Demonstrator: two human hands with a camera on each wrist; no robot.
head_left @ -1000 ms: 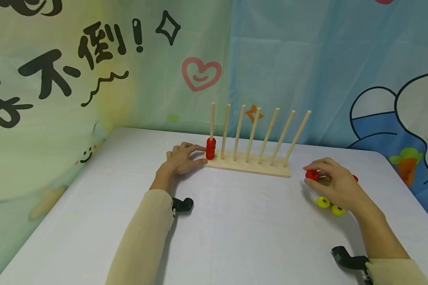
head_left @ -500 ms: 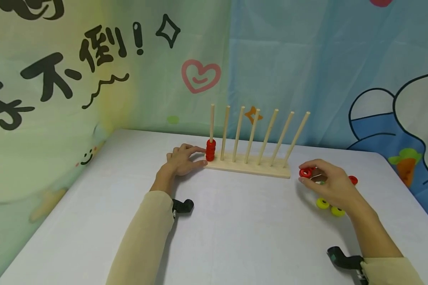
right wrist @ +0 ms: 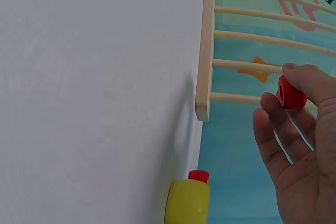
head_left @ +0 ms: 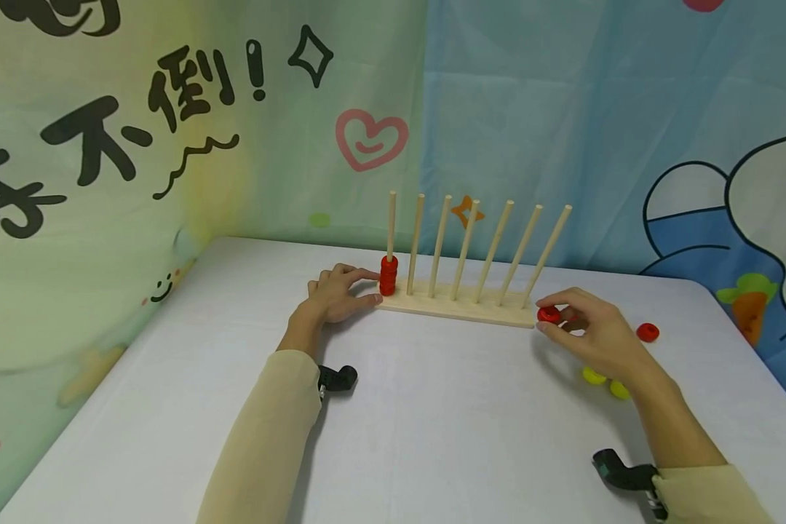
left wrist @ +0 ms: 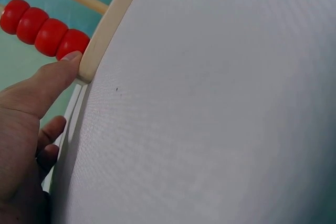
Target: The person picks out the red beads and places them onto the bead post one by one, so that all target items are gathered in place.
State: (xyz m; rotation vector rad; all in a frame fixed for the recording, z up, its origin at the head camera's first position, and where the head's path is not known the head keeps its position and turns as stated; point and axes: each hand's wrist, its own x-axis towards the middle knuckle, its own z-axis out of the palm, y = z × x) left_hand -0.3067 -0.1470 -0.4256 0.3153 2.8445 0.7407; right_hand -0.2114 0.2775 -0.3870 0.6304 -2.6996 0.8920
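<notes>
I have the right hand (head_left: 589, 327) pinching a red bead (head_left: 549, 315) between thumb and fingers, the wooden peg rack (head_left: 458, 310) just to its left. Nearer than it, two yellow beads (head_left: 593, 375) sit partly hidden on the bench (head_left: 458, 415); to its right, another red bead (head_left: 648, 332). My left hand (head_left: 336, 295), fingers extended, touches the rack's other end, beside four stacked red beads (head_left: 388, 276).

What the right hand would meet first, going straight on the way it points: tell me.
Probably the rightmost stick, past the red bead in the right hand; depth is unclear, so the wooden base might come first.
</notes>
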